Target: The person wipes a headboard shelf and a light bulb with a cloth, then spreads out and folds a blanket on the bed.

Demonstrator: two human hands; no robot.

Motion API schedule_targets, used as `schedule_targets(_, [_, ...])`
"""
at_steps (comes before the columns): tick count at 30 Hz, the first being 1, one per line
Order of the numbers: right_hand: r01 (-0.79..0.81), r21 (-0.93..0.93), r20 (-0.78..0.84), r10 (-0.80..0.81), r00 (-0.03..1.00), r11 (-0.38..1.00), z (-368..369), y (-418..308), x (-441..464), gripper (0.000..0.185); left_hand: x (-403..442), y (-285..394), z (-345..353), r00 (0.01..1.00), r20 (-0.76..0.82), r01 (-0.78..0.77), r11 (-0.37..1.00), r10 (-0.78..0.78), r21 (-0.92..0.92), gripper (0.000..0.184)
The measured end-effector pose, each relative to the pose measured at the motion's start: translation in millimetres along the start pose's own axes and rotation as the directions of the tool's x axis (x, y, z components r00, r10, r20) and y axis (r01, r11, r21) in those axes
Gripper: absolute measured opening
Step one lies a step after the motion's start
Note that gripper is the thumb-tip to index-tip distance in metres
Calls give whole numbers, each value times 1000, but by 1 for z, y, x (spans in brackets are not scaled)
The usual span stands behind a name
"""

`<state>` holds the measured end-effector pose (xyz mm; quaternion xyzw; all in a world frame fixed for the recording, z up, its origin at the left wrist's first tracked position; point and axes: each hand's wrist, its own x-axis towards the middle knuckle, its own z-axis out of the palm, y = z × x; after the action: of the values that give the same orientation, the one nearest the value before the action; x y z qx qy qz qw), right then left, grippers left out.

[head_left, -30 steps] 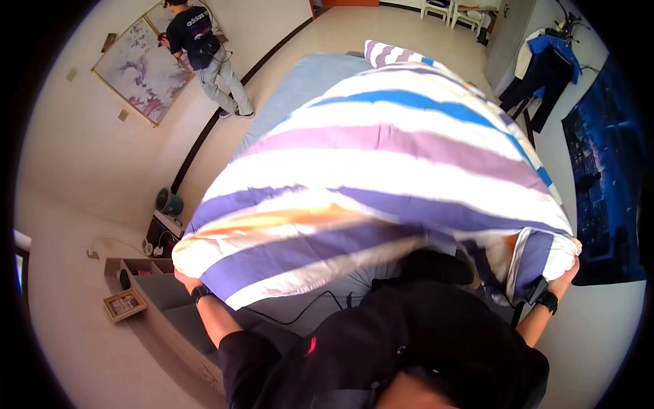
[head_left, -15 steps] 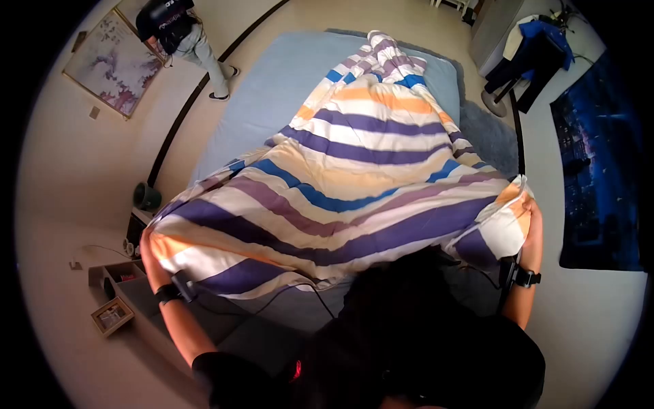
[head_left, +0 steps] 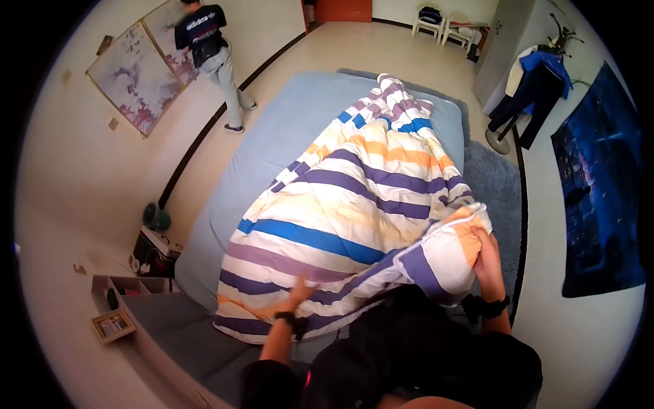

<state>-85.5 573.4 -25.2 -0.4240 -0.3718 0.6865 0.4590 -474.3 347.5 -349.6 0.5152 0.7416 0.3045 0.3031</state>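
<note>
A striped quilt (head_left: 334,211) in white, purple, blue and orange lies over the blue-sheeted bed (head_left: 272,129), narrow at the far end and wider near me. My right hand (head_left: 485,255) is closed on the quilt's near right corner, which is lifted and bunched. Over the near left part of the quilt is my left hand (head_left: 300,292), blurred by motion; its fingers are too smeared to read. Both wrists wear dark bands.
Another person (head_left: 211,58) stands by framed pictures (head_left: 136,78) at upper left. A coat stand with clothes (head_left: 538,82) and a dark wall hanging (head_left: 599,191) are at right. A grey headboard (head_left: 177,334) with a photo frame (head_left: 114,326) is at lower left.
The quilt, raised and billowing earlier, has come down onto the bed. My left hand has left its left corner and moved inward to the right. My right hand moved inward, still gripping its corner.
</note>
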Motion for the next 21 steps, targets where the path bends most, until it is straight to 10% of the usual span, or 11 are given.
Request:
schedule_targets(3, [222, -16, -10, -222, 975, 975, 43, -56, -17, 27, 11, 98, 65, 956, 270, -139, 989, 119, 57, 114])
schedule_targets(6, [421, -83, -143, -428, 892, 903, -4, -77, 19, 39, 5, 153, 94, 919, 371, -221, 955, 136, 197, 105])
schedule_targets(9, [799, -553, 256, -864, 434, 237, 32, -88, 3, 51, 10, 174, 92, 944, 230, -259, 963, 237, 72, 89])
schedule_targets(12, [848, -478, 297, -867, 400, 228, 59, -94, 15, 51, 17, 151, 111, 980, 162, -76, 973, 113, -218, 51])
schedule_targets(18, [522, -204, 375, -426, 823, 828, 91, -88, 150, 43, -42, 114, 110, 987, 135, 130, 907, -82, -400, 32])
schedule_targets(20, [755, -125, 515, -609, 604, 643, 152, -41, 163, 42, -76, 104, 119, 966, 189, 252, 466, -179, -848, 21])
schedule_targets(21, [768, -107, 529, -617, 582, 632, 191, -27, 143, 42, -91, 117, 119, 929, 117, 297, 520, -351, -801, 16])
